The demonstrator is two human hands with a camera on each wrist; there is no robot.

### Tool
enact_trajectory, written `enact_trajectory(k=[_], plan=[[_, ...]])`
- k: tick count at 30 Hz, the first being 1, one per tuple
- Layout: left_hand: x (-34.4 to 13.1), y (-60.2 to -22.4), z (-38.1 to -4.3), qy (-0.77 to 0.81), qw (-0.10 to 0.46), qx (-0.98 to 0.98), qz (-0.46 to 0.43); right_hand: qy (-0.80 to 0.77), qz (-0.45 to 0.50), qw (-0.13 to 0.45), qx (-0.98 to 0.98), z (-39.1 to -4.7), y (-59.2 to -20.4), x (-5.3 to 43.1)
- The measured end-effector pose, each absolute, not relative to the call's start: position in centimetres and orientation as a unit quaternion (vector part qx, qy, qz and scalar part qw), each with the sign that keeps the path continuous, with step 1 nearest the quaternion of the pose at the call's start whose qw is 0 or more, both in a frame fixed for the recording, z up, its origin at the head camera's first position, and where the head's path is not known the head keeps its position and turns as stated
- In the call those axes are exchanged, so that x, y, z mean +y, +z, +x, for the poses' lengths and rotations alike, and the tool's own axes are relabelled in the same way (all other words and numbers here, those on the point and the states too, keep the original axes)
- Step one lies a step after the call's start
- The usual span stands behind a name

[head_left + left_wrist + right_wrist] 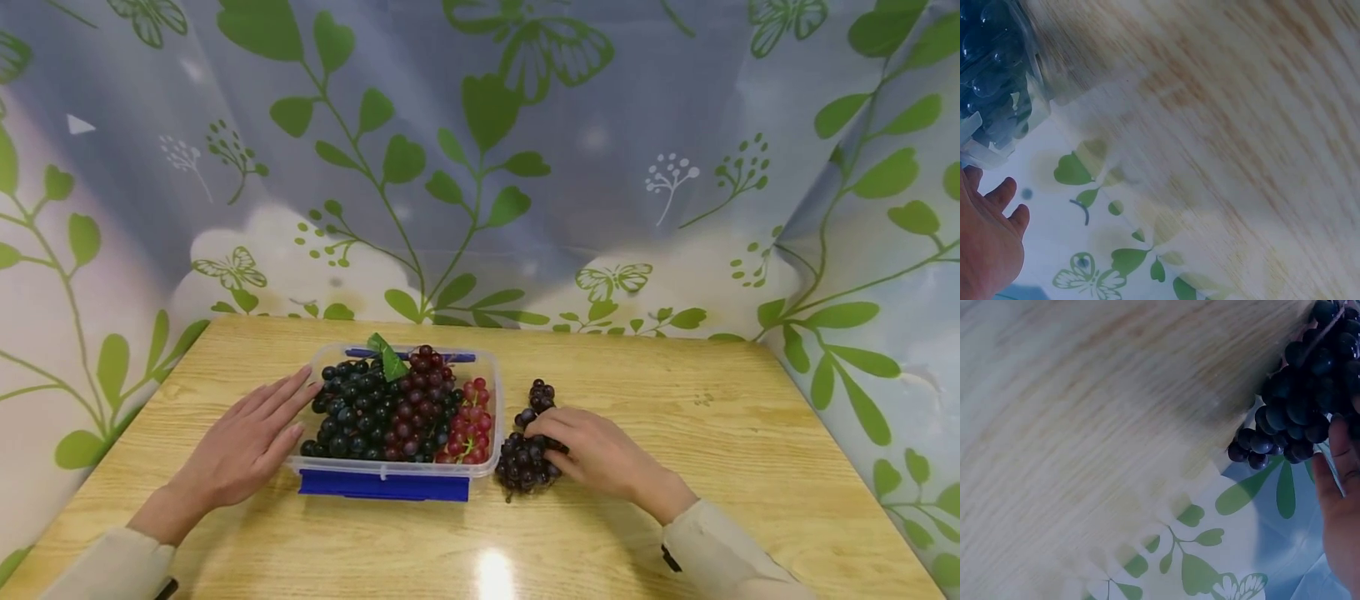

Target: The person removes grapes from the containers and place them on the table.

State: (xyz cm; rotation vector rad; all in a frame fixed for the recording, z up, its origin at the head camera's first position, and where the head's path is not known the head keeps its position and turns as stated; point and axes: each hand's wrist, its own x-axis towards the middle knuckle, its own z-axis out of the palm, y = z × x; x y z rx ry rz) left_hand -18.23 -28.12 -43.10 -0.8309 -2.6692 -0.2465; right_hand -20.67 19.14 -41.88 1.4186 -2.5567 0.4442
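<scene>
Right grip (592, 450): my fingers curl round the dark grapes (519, 462), at its fingertips on the worktop (675, 400) | Left grip (251, 437): my straight fingers lie at the box (420, 469), beyond the dark grapes from my right grip | Judgement: I should hold lightly, pressure spread evenly.

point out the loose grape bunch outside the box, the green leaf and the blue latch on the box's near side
Loose grape bunch (522, 464), head view: on its lower part
Green leaf (390, 361), head view: middle of its blade
Near blue latch (384, 486), head view: middle of its outer face
</scene>
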Motion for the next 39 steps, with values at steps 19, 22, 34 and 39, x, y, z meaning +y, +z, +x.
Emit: enact_trajectory(k=[19,22,34,39], plan=[[-28.1,-43.1,-18.2,-0.085,0.169,-0.938,-0.291,0.126,0.454,0.075,-0.879,-20.2,-41.3,18.9],[-28.1,-43.1,-18.1,-0.087,0.168,-0.938,-0.291,0.126,0.452,0.075,-0.88,-20.1,-41.3,18.9],[-28.1,-43.1,-18.2,-0.088,0.171,-0.937,-0.292,0.126,0.439,0.06,-0.888,-19.7,-41.0,19.0],[-28.1,-43.0,-18.2,-0.09,0.173,-0.936,-0.293,0.128,0.434,0.06,-0.89,-19.5,-40.6,19.1]])
